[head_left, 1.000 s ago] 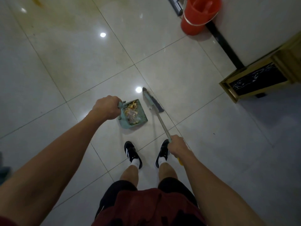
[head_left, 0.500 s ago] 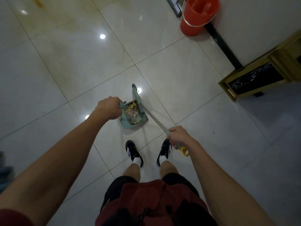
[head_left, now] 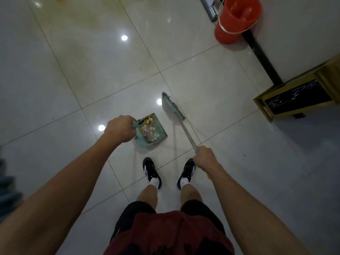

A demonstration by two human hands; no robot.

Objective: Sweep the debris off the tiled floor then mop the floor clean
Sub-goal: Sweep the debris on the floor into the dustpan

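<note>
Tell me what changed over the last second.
The broom head swept left over the dustpan mouth, then swung back out to its right, onto the floor. Left hand kept gripping the dustpan handle, right hand the broomstick; debris stayed in the pan.

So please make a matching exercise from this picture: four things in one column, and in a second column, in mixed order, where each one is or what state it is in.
Things:
1. dustpan
2. broom
3. bucket
4. stain

Places or states:
A. stands at the wall, top right
B. held by the right hand, head on the floor
C. yellowish, on the tiles at the top left
D. held by the left hand, holds debris

Pairs: 1-D, 2-B, 3-A, 4-C
</note>
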